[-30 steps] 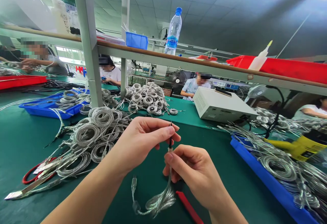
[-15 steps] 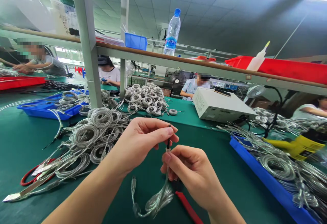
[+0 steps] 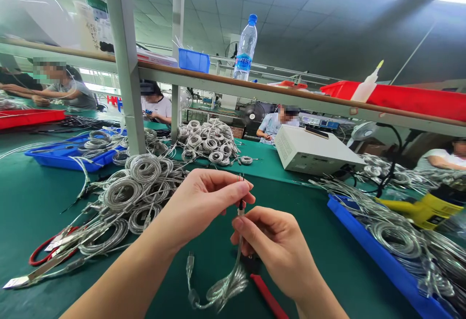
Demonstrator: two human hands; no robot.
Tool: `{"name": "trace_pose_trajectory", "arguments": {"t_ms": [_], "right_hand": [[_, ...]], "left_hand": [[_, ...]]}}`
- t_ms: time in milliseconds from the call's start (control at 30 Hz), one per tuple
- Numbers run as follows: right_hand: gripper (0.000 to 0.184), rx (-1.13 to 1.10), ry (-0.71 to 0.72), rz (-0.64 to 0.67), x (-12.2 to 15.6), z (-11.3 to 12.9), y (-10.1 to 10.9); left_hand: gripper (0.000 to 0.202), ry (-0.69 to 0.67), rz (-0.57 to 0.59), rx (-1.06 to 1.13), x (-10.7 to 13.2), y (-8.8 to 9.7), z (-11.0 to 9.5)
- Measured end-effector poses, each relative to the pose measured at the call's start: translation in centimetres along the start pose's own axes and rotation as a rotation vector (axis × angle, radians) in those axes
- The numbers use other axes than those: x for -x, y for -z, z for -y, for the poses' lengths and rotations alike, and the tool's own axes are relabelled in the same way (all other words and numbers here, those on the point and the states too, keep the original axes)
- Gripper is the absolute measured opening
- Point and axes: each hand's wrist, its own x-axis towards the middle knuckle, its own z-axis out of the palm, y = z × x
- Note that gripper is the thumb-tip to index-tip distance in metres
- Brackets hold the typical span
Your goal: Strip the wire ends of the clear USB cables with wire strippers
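Just above the green bench, my left hand pinches the dark upper end of a clear-jacketed USB cable. Fine wire tips poke up past its thumb and forefinger. Directly below, my right hand is closed on the same cable, with the thumb by a pale collar. From there the cable hangs down to a bundled coil on the bench, its USB plug lying to the left. A red-handled tool rests beneath my right hand, its head partly hidden.
Coiled clear cables are heaped on the left, near a blue tray. Another blue tray full of cables stands right, by a yellow-and-black tool. A grey box sits behind; a shelf crosses above. Co-workers sit beyond.
Both hands stay almost in place. At my left fingertips, the tip of the cable now shows separate thin wires spread apart rather than a single dark point.
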Motion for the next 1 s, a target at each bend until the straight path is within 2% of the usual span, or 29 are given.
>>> {"name": "trace_pose_trajectory", "arguments": {"t_ms": [100,233,533,767,1000], "right_hand": [[0.036,0.020,0.014,-0.064,0.16,0.23,-0.08],[0.035,0.016,0.039,-0.104,0.24,0.41,-0.04],[0.036,0.025,0.024,-0.089,0.28,0.37,-0.21],[0.036,0.031,0.046,-0.025,0.12,0.05,-0.02],[0.037,0.032,0.065,0.009,0.09,-0.08,0.12]], "left_hand": [[0.022,0.073,0.075,-0.022,0.02,-0.07,0.13],[0.024,0.079,0.149,-0.073,0.07,-0.12,0.23],[0.018,0.024,0.032,-0.018,-0.11,0.30,-0.08],[0.019,0.026,-0.001,0.000,-0.01,0.72,0.06],[0.014,0.019,0.016,0.101,-0.03,0.84,-0.11]]}}
